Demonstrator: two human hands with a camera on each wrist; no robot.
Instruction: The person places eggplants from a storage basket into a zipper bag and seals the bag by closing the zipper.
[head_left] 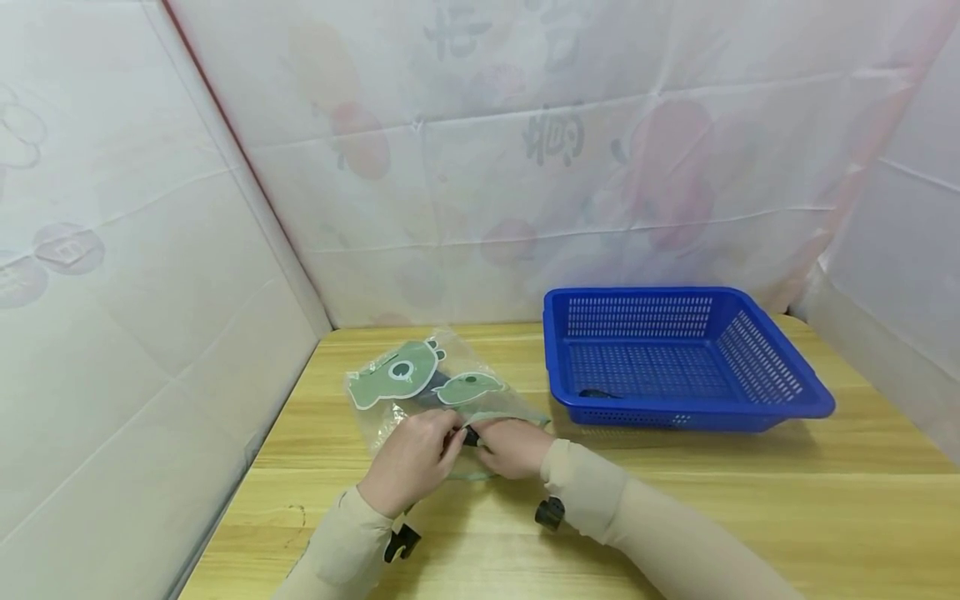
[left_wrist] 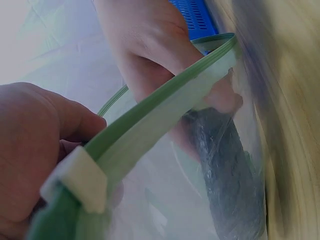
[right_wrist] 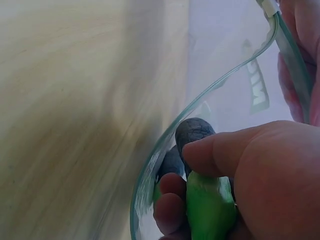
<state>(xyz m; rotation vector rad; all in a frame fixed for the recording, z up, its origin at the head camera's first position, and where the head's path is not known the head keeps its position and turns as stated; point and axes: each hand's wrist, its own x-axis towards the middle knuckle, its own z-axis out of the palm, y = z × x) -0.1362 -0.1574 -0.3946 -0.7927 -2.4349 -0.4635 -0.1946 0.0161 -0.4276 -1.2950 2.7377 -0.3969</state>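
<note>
In the head view, the clear plastic zip bag with green animal prints (head_left: 468, 387) lies at centre-left of the frame; my left hand (head_left: 416, 458) grips its mouth, my right hand (head_left: 513, 446) reaches in, and a blue perforated plastic basket (head_left: 675, 410) stands at right. In the left wrist view, a dark grey, rough-skinned cylinder (left_wrist: 227, 170) shows through the film at lower right, below the green zip strip (left_wrist: 160, 95). In the right wrist view, my right fingers curl round a glossy bright-green piece (right_wrist: 210, 205) at bottom centre, against the cylinder's rounded dark end.
</note>
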